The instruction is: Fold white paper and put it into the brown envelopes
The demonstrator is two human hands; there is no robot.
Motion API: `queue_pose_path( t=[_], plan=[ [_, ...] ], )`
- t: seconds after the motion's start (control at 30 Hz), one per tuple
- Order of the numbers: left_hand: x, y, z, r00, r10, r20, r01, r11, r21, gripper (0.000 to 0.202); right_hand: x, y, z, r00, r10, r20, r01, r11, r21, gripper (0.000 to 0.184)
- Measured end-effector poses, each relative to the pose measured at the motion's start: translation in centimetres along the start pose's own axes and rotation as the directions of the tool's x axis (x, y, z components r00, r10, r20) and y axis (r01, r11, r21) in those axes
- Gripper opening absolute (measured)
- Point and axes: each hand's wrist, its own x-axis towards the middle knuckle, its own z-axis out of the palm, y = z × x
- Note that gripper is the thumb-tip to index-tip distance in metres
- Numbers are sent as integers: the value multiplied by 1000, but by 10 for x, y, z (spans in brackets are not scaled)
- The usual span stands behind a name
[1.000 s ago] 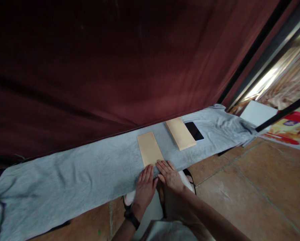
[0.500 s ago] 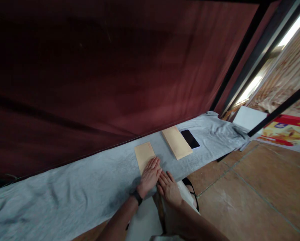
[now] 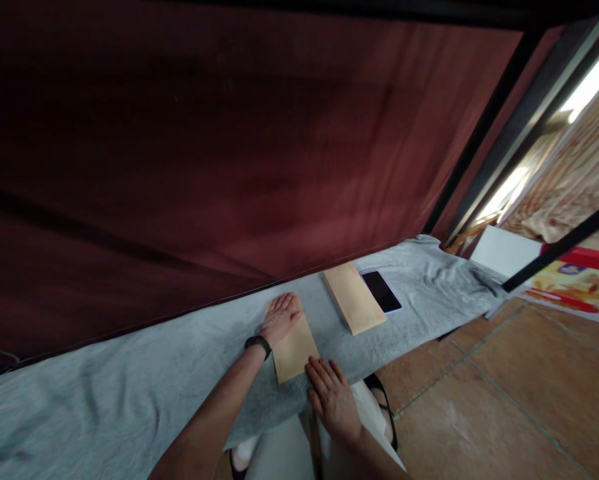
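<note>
A tan envelope (image 3: 293, 345) lies on a grey cloth (image 3: 129, 380) spread along the floor. My left hand (image 3: 280, 317), with a black band on its wrist, lies flat and open on the envelope's far end. At the envelope's near corner my right hand (image 3: 330, 396) rests flat with fingers stretched out, its fingertips touching the near edge. Neither hand grips anything.
A stack of tan envelopes (image 3: 353, 297) lies further right on the cloth, with a black phone (image 3: 381, 291) beside it. A dark red curtain (image 3: 229, 147) hangs behind. Tiled floor (image 3: 504, 393) is at the right, with a white sheet (image 3: 504, 251) and a colourful poster (image 3: 579, 283).
My left hand has slid from the envelope's near end up to its far end. My right hand has stayed at the near edge. The camera shifted slightly.
</note>
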Motion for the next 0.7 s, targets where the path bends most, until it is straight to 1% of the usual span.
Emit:
queue_pose_path(
  t=[0.1, 0.17, 0.2, 0.27, 0.33, 0.4, 0.43, 0.5, 0.57, 0.63, 0.67, 0.7],
  plan=[
    [3, -9, -3, 985, -169, -45, 167, 985, -43, 54, 0, 1, 0, 1000, -9, 3, 9, 1000, -3, 50],
    [-9, -13, -3, 960, -260, -105, 247, 961, -124, 53, 0, 1, 0, 1000, -13, 2, 13, 1000, -6, 50],
    [-21, -12, -2, 947, -292, -138, 265, 947, -182, 53, 1, 1, 0, 1000, -11, 0, 11, 1000, -8, 50],
    [-56, -7, 4, 924, -332, -190, 260, 909, -327, 53, 1, 1, 0, 1000, -7, -6, 7, 1000, -11, 49],
    [-101, 5, 14, 895, -389, -216, 259, 850, -459, 53, 1, 0, 0, 1000, -7, -9, 7, 1000, -9, 48],
    [-146, 22, 27, 894, -410, -180, 252, 794, -554, 52, 1, 0, 0, 1000, -9, -9, 9, 1000, -9, 48],
    [-166, 31, 33, 881, -445, -162, 272, 756, -596, 51, 1, 0, 0, 1000, -9, -7, 9, 1000, -10, 48],
    [-194, 46, 43, 851, -517, -97, 317, 651, -690, 52, 0, 0, -1, 1000, -6, -1, 6, 1000, -14, 49],
    [-205, 57, 46, 795, -606, -9, 368, 494, -787, 52, 0, 0, 0, 1000, -5, 3, 5, 1000, -17, 50],
    [-203, 64, 41, 721, -684, 112, 415, 296, -860, 50, -1, 1, 0, 1000, -10, -3, 10, 1000, -19, 50],
    [-199, 66, 36, 689, -704, 171, 426, 203, -882, 48, -1, 1, 0, 1000, -15, -8, 15, 1000, -22, 51],
    [-195, 68, 29, 668, -711, 219, 429, 128, -894, 47, -1, 1, 1, 1000, -22, -13, 21, 999, -24, 51]
  ],
)
